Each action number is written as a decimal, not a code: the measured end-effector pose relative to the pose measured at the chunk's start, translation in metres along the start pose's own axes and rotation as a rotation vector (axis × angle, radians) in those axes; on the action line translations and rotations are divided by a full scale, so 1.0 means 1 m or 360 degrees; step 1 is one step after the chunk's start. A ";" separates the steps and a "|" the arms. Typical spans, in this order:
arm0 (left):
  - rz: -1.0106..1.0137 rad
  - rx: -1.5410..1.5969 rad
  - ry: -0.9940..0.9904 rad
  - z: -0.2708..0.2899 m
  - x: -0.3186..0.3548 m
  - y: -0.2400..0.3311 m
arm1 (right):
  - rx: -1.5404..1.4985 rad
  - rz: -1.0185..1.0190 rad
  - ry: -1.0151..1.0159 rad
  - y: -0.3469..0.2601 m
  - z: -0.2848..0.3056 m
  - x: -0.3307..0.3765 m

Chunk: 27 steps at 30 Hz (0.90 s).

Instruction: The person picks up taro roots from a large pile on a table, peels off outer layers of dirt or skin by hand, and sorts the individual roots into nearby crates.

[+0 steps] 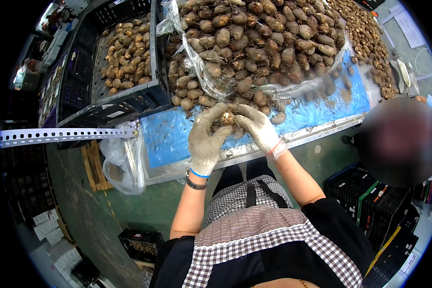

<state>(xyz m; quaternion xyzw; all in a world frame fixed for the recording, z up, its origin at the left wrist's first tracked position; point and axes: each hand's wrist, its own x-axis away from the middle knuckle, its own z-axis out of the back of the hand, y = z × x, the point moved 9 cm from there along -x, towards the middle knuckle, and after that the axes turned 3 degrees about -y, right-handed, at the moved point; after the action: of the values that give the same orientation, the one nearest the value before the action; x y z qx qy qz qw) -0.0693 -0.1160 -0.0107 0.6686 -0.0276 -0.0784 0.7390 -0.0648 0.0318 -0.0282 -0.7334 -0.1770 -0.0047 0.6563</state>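
Observation:
Both my hands wear knitted work gloves and meet over the near edge of the blue-covered table (pixel 168 139). A small brown taro corm (pixel 227 118) with a pale patch sits between them. My left hand (pixel 206 139) curls its thumb and fingers round the corm. From the other side, my right hand (pixel 258 126) pinches it with its fingertips. Just beyond lies a big heap of hairy taro corms (pixel 254 48), spilling from a clear plastic bag (pixel 197 62). Several loose corms (pixel 189 93) lie on the sheet beside the bag.
At the left stands a black plastic crate (pixel 125 103) partly filled with cleaner corms (pixel 127 57). A perforated metal bar (pixel 67 137) juts out near it. More corms (pixel 369 48) are spread at the far right. Stacked black crates (pixel 369 201) and a person with a blurred head are at the right.

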 end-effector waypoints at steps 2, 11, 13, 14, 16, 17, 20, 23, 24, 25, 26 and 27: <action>-0.0155 -0.0275 0.0077 0.000 -0.001 0.013 | -0.0353 0.0018 0.0087 0.001 -0.004 0.002; -0.0138 -0.0146 0.0351 0.010 -0.004 0.018 | -0.0689 -0.0018 -0.0064 0.008 -0.024 0.003; -0.0012 0.0074 0.0367 0.009 -0.006 0.009 | -0.0502 0.0109 -0.0086 0.013 -0.024 0.002; 0.0022 0.0131 0.0376 0.009 -0.007 0.005 | -0.0407 0.0172 -0.0098 0.014 -0.025 0.002; 0.0036 0.0114 0.0454 0.017 -0.007 -0.005 | -0.0970 0.0131 -0.0174 0.010 -0.035 0.005; 0.0016 0.0042 0.0518 0.024 -0.007 -0.013 | -0.1251 0.0107 -0.0212 0.007 -0.039 0.006; 0.0429 0.0142 0.0604 0.038 -0.002 -0.038 | -0.1435 0.0017 -0.0217 0.002 -0.034 0.006; 0.0394 0.0405 0.0385 0.033 -0.004 -0.044 | -0.1228 0.0145 -0.0238 0.023 -0.019 0.000; 0.0270 0.0734 0.0272 0.026 -0.007 -0.041 | -0.1135 0.0132 -0.0209 0.018 -0.022 0.000; 0.0161 0.0622 0.0298 0.022 -0.005 -0.027 | -0.1041 0.0123 -0.0171 0.007 -0.024 0.003; 0.0054 0.0508 0.0329 0.017 -0.001 -0.013 | -0.0947 0.0115 -0.0133 0.001 -0.026 0.005; -0.0047 0.0395 0.0364 0.012 0.002 0.002 | -0.0824 0.0108 -0.0086 0.002 -0.026 0.003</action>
<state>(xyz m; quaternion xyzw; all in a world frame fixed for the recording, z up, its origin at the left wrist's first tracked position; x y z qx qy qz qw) -0.0692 -0.1275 -0.0081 0.7595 0.0570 -0.0085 0.6480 -0.0554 0.0077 -0.0260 -0.8824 -0.1627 -0.0083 0.4415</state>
